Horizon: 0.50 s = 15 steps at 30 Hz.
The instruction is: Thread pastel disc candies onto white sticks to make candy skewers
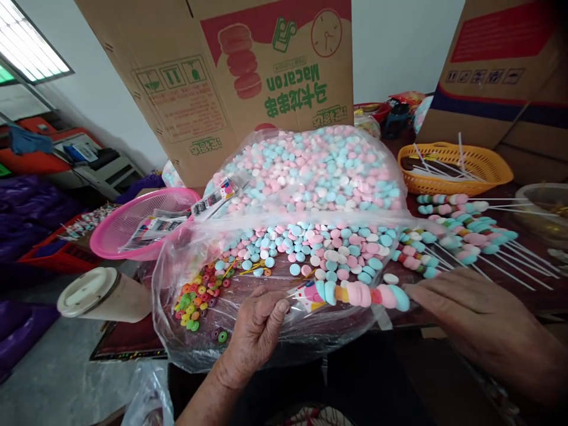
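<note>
My left hand (261,322) is closed, thumb and fingers pinching a clear printed plastic sleeve (310,296). A marshmallow skewer (359,294) of blue, pink and orange pieces lies level between my hands, its left end at or inside the sleeve's mouth. At the skewer's right end, my right hand (470,319) is closed, back toward me; its fingertips are mostly hidden, and the stick does not show there. Behind the skewer, loose pink, blue and white marshmallows (328,242) spill from a large clear plastic bag (195,349). Small coloured candy rings (199,296) lie left of them.
Finished-looking skewers (479,231) are piled on the right, below a yellow basket (457,188) of white sticks. A pink basket (106,236) holds printed sleeves. A lidded cup (106,294) stands at the table's left edge. Cardboard boxes (177,106) rise behind.
</note>
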Each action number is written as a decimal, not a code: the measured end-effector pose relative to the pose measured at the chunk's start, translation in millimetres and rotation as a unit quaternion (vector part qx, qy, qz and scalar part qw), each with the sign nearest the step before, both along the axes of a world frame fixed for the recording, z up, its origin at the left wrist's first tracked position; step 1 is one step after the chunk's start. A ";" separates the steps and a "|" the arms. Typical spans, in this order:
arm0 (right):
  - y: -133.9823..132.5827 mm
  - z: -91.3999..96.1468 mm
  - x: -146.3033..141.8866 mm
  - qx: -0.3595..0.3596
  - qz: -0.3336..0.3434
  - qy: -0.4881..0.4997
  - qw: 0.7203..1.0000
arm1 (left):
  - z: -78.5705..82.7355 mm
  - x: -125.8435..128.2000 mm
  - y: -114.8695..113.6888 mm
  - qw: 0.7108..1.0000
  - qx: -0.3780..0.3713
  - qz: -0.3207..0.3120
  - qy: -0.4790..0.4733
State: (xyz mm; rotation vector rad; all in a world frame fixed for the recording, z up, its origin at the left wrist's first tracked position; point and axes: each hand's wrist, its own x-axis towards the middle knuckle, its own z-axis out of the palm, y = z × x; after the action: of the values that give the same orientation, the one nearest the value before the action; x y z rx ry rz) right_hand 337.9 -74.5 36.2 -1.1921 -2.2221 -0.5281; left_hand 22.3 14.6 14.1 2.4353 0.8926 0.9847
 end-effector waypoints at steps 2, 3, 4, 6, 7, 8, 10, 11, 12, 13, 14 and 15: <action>-2.0 2.7 2.1 0.012 0.016 -0.039 0.999 | 2.0 -2.4 -1.5 0.999 -0.019 -0.011 0.033; -3.3 3.4 2.3 0.011 0.018 -0.049 0.999 | 3.8 -3.0 -2.3 0.998 -0.030 -0.020 0.051; -4.6 3.8 1.8 0.002 0.015 -0.051 0.999 | 6.0 -3.2 -3.0 0.997 -0.036 -0.033 0.063; -6.8 3.1 -0.8 -0.044 0.006 -0.035 0.998 | 11.1 -2.2 -4.1 0.994 -0.038 -0.063 0.076; -7.6 2.2 -2.4 -0.073 0.003 -0.019 0.997 | 13.4 -1.1 -4.4 0.993 -0.037 -0.077 0.079; -8.2 1.2 -4.1 -0.102 0.003 -0.001 0.995 | 15.2 0.4 -4.5 0.992 -0.035 -0.090 0.083; -9.0 -0.6 -7.3 -0.139 0.006 0.032 0.990 | 16.8 4.6 -4.6 0.989 -0.029 -0.106 0.096; -9.4 -1.1 -9.0 -0.147 0.009 0.045 0.988 | 16.6 7.2 -4.6 0.987 -0.027 -0.109 0.111; -9.7 -1.2 -10.8 -0.153 0.013 0.052 0.987 | 15.9 10.0 -4.6 0.985 -0.027 -0.109 0.130; -10.1 -0.9 -12.8 -0.160 0.019 0.055 0.985 | 15.2 13.0 -4.7 0.982 -0.030 -0.109 0.154; -10.5 -0.2 -15.0 -0.171 0.026 0.055 0.983 | 14.7 15.9 -4.7 0.977 -0.038 -0.107 0.180; -10.9 0.9 -17.3 -0.184 0.026 0.052 0.981 | 14.7 18.6 -4.6 0.972 -0.052 -0.106 0.204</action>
State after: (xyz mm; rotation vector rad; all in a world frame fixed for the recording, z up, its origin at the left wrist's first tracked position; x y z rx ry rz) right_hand 320.6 -85.4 37.1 -1.3029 -2.3163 -0.0279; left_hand 40.8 10.0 28.8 2.6186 0.7609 0.3572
